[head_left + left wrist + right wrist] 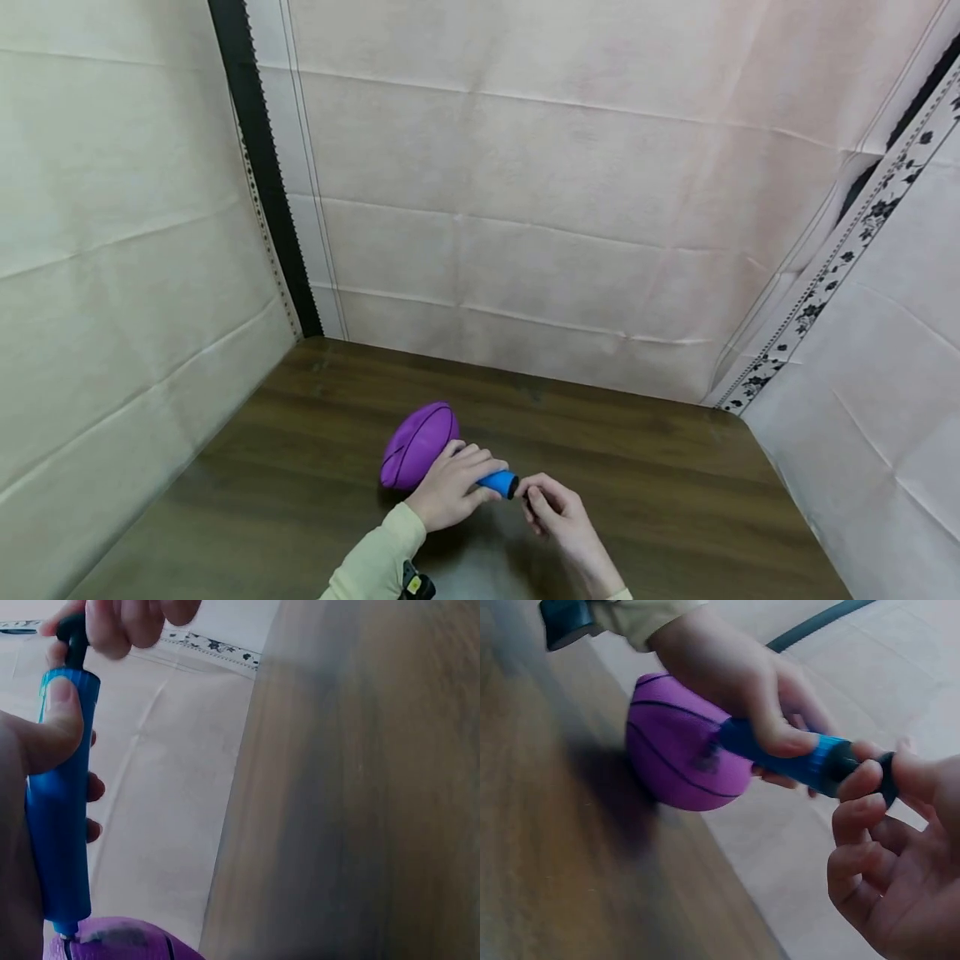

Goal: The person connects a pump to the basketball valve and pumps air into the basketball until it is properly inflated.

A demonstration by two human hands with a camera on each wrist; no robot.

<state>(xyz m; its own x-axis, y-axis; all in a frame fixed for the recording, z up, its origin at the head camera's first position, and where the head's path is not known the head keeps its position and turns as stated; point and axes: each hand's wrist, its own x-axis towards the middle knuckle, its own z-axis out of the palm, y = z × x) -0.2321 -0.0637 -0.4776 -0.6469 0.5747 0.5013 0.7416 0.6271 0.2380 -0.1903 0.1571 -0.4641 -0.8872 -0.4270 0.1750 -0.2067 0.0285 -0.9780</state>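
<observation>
A blue hand pump (61,825) with a black handle (73,634) points into a purple ball (420,446) with black lines. In the left wrist view the pump's narrow tip meets the ball's surface. The ball looks partly slack, more oval than round. My left hand (452,487) grips the pump's barrel, thumb along one side and fingers round the other. With curled fingers and thumb my right hand (553,510) holds the black handle, close to the barrel's end in the right wrist view.
Everything is above a brown wood-grain table (315,500). Pale creased cloth walls (525,208) stand at the back, left and right. A floral-patterned strip (825,283) runs along the right corner. A dark device (417,582) sits at the left wrist.
</observation>
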